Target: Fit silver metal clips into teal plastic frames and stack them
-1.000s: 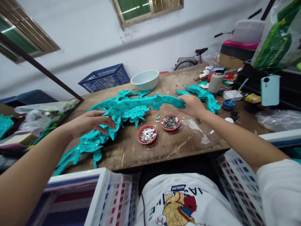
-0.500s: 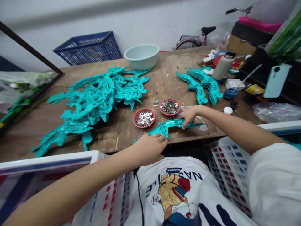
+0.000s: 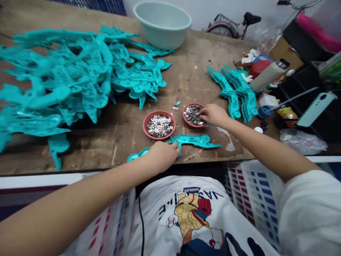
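Observation:
A long, curved turquoise plastic part (image 3: 197, 140) lies along the table's front edge. My left hand (image 3: 163, 156) is closed around its left half, covering part of it. At the right red basket (image 3: 192, 125), my right hand (image 3: 214, 115) dips its curled fingers into the small dark metal pieces (image 3: 192, 113); what the fingertips hold, if anything, is hidden. Beside it, the left red basket (image 3: 144, 127) holds shiny small metal clips (image 3: 160, 126), just behind the turquoise part.
A big heap of turquoise parts (image 3: 80, 78) covers the left of the table. Several similar parts (image 3: 239, 94) lie at right, near a bottle (image 3: 270, 74), a blue cup (image 3: 265, 111) and a phone (image 3: 315, 110). A pale basin (image 3: 162, 26) stands at the back.
My right hand has let go of the turquoise part's right end and moved to the right basket. My left hand stays on the part. The view has shifted closer to the table.

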`<action>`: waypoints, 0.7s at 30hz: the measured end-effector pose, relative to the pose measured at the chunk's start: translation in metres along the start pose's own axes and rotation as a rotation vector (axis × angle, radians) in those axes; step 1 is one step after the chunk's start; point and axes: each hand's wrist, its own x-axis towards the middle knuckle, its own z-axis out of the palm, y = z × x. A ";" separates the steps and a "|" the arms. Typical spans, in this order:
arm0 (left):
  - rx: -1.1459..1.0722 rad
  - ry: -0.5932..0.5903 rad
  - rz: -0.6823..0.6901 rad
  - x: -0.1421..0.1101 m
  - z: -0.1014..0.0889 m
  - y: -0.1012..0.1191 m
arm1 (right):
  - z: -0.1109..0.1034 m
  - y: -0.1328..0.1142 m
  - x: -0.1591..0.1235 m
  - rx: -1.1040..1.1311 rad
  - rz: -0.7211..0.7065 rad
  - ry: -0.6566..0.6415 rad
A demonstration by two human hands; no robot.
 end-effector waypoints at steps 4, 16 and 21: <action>-0.034 -0.064 0.020 0.000 -0.015 -0.013 | 0.003 -0.005 0.006 -0.054 0.004 -0.058; -0.188 0.274 -0.390 0.031 -0.004 -0.078 | 0.006 0.007 -0.004 0.068 -0.055 0.147; -0.192 0.194 -0.453 0.040 0.007 -0.085 | -0.007 0.005 -0.016 0.388 0.108 0.306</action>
